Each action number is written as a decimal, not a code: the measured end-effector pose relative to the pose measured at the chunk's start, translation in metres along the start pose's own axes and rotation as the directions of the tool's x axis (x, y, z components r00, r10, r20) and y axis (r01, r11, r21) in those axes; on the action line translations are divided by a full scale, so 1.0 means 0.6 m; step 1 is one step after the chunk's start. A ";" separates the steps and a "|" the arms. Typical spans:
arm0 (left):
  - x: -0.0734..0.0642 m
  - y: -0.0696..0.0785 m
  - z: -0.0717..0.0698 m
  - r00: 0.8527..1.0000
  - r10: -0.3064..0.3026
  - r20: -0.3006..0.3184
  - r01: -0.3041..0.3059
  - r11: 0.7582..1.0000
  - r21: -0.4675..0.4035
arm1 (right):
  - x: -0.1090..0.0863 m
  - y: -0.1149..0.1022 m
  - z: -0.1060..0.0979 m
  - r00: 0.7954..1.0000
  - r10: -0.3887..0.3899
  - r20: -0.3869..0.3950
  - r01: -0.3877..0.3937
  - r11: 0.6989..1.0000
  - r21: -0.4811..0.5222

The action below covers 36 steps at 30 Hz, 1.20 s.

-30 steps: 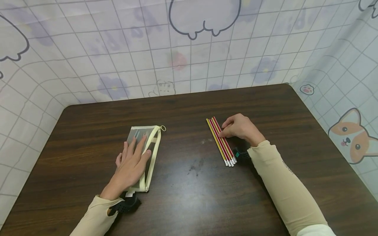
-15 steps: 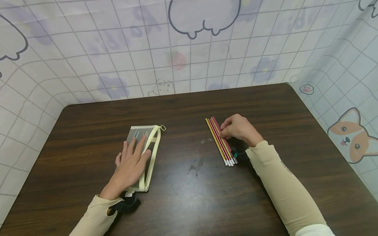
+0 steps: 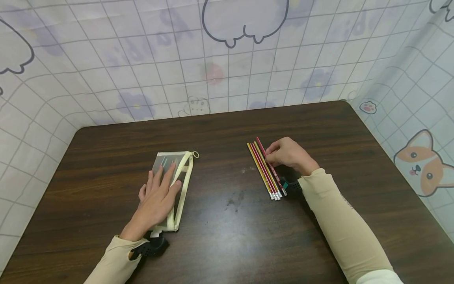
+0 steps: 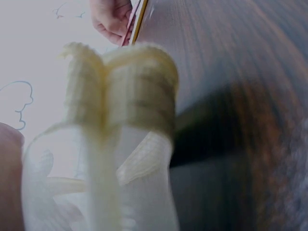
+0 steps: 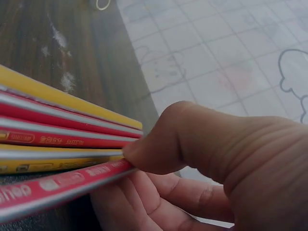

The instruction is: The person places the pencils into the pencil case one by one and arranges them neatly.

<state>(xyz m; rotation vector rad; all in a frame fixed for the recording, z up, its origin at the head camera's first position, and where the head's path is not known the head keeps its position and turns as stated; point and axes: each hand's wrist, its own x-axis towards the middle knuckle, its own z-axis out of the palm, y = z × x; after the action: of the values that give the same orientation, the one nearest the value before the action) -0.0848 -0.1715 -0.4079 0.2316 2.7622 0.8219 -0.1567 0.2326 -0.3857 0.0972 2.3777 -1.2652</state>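
Observation:
In the head view my left hand (image 3: 156, 199) lies flat, fingers spread, on a clear zippered pencil pouch (image 3: 186, 181) with pale yellow edges. Its yellow trim (image 4: 139, 96) looms blurred in the left wrist view. Over on the right, my right hand (image 3: 291, 156) pinches a red pencil (image 5: 62, 183) between thumb and fingers. That pencil is slightly apart from a row of several red and yellow pencils (image 3: 265, 173), which lie side by side with white eraser ends toward me. The right thumb tip is close beside the nearest yellow pencil (image 5: 53, 163).
A dark wooden table (image 3: 220, 150) carries everything. Behind it hangs a white gridded cloth (image 3: 159, 51) with cartoon prints, which also runs along both sides. A zipper pull ring (image 3: 196, 154) sticks out at the pouch's far corner.
The red pencil on the right edge of the row has shifted right and a little away from me, opening a narrow gap. My right hand moved slightly with it; the left hand stayed put.

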 end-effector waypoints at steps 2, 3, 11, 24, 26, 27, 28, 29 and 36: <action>0.000 0.000 0.000 1.000 0.000 0.000 0.000 1.000 -0.001 | 0.000 0.000 -0.001 1.000 -0.007 0.004 0.007 1.000 0.016; 0.000 0.000 0.000 1.000 -0.001 0.001 0.001 1.000 -0.002 | 0.000 0.001 -0.002 1.000 -0.011 0.008 0.011 1.000 0.028; 0.000 -0.001 0.001 1.000 0.001 -0.003 -0.001 1.000 -0.002 | 0.004 0.003 -0.005 0.997 -0.056 0.057 0.049 0.992 0.120; 0.000 0.000 0.001 1.000 0.002 0.000 -0.002 1.000 -0.007 | 0.001 -0.003 -0.005 0.989 -0.094 0.112 0.055 0.949 0.312; 0.000 0.000 0.001 1.000 0.001 0.000 -0.001 1.000 -0.006 | 0.001 -0.004 -0.005 0.988 -0.096 0.119 0.050 0.939 0.341; 0.000 -0.001 0.001 1.000 0.000 0.000 0.000 1.000 -0.006 | 0.002 -0.004 -0.004 0.988 -0.098 0.123 0.048 0.934 0.354; 0.000 -0.001 0.001 1.000 -0.001 0.001 0.001 1.000 -0.005 | 0.001 -0.005 -0.004 0.987 -0.099 0.125 0.048 0.931 0.362; 0.000 -0.001 0.001 1.000 -0.002 0.000 0.002 1.000 -0.004 | 0.002 -0.005 -0.004 0.987 -0.098 0.125 0.045 0.928 0.371; 0.001 -0.001 0.001 1.000 -0.009 0.000 0.009 1.000 0.001 | 0.005 -0.007 -0.002 0.984 -0.119 0.129 0.051 0.896 0.442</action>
<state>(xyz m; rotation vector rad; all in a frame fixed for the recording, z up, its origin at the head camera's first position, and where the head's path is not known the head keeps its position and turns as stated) -0.0854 -0.1714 -0.4086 0.2188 2.7614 0.8186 -0.1606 0.2305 -0.3830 0.0299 1.9495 -1.7658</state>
